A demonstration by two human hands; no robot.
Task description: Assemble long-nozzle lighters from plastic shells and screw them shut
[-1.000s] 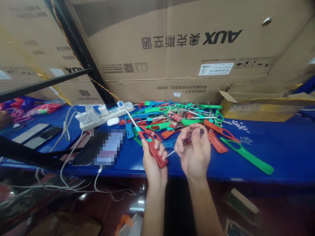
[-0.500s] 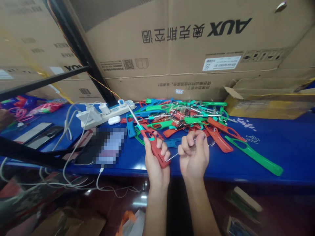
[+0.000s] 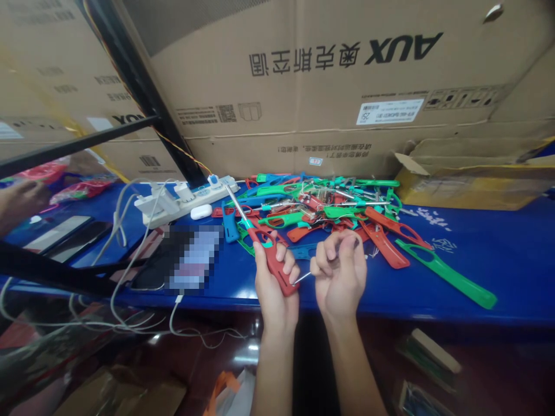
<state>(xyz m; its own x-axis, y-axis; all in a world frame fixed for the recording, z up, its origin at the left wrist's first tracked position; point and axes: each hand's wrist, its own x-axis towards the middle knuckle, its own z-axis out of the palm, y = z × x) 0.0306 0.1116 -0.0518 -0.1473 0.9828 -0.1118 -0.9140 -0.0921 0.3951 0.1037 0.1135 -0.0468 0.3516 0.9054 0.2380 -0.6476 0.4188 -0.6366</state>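
My left hand [image 3: 276,286] is closed around the red handle of a long-necked lighter [image 3: 265,249], its metal tube slanting up and left. My right hand [image 3: 340,277] is closed on a thin screwdriver [image 3: 303,278]; its handle is mostly hidden by the fingers. The metal shaft's tip meets the lower end of the lighter's handle. Just behind both hands lies a heap of lighter parts [image 3: 299,218], with red, green and blue shells, metal tubes and fine wires. To the right, a green shell [image 3: 451,274] lies apart from the heap.
A power strip [image 3: 186,205] with chargers and a phone [image 3: 151,263] lie left on the blue table [image 3: 511,248]. An opened cardboard box [image 3: 468,185] stands at right, a large carton [image 3: 303,110] behind. Another person's hand [image 3: 23,199] shows at far left, beyond a black frame [image 3: 143,81].
My right hand has turned slightly and shifted a little left, the screwdriver tip staying on the lighter handle. My left hand holds still. The other person's hand has come further into view.
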